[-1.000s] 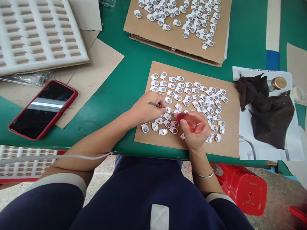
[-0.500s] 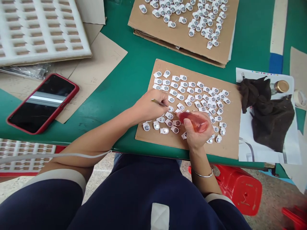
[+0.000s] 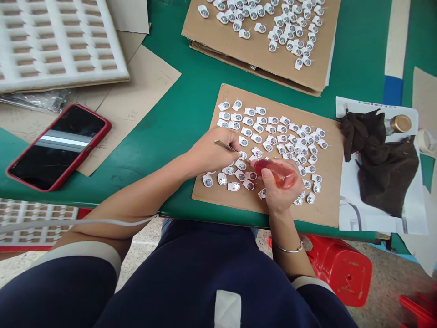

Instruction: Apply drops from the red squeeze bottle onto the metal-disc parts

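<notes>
On a cardboard sheet [image 3: 307, 214] lie many small white parts with round silvery faces [image 3: 249, 184], roughly in rows. My left hand [image 3: 218, 148] rests low over the left half of the sheet, its fingers closed round a thin metal tool, perhaps tweezers [image 3: 223, 145]. The tool's tip is hidden by my fingers, close to one of the white parts [image 3: 242, 155]. My right hand [image 3: 282, 187] is wrapped round a soft translucent squeeze bottle [image 3: 278, 174] with reddish content. The bottle is tilted, and its narrow end points left toward the parts near my left hand.
A second cardboard stack [image 3: 252, 54] with more white parts lies at the back. To the left are a red-cased phone [image 3: 58, 146] and a white foam tray [image 3: 64, 41]. Dark cloth [image 3: 389, 173] and a gold-capped jar [image 3: 400, 123] sit at right. A red stool [image 3: 344, 269] stands below.
Both hands hold the same places and the same things. Only a very slight shift of the whole view shows.
</notes>
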`<action>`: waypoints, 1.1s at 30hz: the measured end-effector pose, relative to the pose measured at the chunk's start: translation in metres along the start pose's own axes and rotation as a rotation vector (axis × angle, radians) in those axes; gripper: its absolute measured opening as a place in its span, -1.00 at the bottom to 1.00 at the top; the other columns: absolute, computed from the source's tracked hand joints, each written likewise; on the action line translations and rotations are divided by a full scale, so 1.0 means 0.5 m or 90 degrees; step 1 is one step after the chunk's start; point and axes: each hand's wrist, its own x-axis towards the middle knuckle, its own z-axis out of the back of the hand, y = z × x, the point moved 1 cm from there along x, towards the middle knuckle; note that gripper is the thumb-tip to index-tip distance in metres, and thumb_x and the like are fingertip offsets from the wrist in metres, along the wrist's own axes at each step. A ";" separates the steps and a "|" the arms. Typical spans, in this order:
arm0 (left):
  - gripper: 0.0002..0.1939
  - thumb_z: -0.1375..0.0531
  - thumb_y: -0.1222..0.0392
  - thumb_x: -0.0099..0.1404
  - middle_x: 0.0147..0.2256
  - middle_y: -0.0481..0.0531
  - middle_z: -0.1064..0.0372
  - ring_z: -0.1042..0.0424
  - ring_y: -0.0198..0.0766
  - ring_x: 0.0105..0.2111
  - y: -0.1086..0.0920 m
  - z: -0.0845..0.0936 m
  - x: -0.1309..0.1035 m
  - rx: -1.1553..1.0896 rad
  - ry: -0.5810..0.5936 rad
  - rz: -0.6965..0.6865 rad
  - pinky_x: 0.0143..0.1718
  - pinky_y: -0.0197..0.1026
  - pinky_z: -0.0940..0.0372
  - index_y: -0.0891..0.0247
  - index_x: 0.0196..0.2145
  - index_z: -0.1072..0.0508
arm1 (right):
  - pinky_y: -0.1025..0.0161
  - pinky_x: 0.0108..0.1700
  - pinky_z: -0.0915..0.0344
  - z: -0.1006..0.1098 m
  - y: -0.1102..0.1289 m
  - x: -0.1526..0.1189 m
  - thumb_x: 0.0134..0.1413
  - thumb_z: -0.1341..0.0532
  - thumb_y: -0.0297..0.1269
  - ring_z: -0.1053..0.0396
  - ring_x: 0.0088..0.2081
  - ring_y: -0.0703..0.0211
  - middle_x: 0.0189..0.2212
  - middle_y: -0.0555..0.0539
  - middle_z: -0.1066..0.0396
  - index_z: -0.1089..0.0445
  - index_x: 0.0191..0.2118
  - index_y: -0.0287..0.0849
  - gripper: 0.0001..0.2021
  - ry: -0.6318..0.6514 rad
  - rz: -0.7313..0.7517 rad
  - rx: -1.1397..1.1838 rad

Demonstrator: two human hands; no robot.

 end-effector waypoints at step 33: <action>-0.94 -0.23 0.30 -0.03 -0.59 -0.02 -0.40 -0.36 -0.36 -0.57 -0.004 0.008 0.002 -0.012 -0.003 -0.020 -0.60 -0.34 -0.16 0.33 -0.60 -0.44 | 0.26 -0.52 -0.38 0.010 0.017 0.013 -0.05 -0.26 -0.22 -0.47 -0.37 0.17 -0.32 -0.01 -0.36 -0.34 -0.18 -0.11 -0.74 -0.049 -0.106 0.268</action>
